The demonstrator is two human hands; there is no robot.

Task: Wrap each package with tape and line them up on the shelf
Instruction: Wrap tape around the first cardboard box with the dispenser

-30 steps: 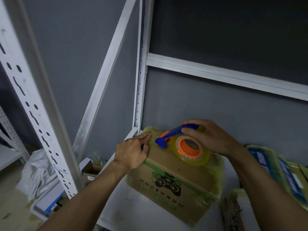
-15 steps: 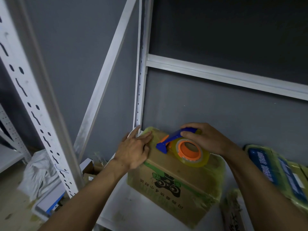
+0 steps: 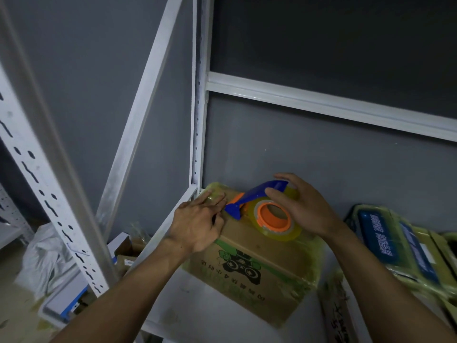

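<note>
On shelf (image 3: 197,315), cardboard box (image 3: 247,258) seems mostly tape-wrapped; left hand (image 3: 195,226) flat-fingered, pressing box top; right hand (image 3: 305,210) grips tape dispenser (image 3: 270,215) on box; wrapped packages (image 3: 395,246) right of box; lining-up pending.

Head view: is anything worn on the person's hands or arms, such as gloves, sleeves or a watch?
Nothing worn shows. The left hand and right hand are bare, with no gloves and no rings that I can make out. The forearms are uncovered down to the frame's bottom edge: no sleeves, watch or wristband in view.
</note>
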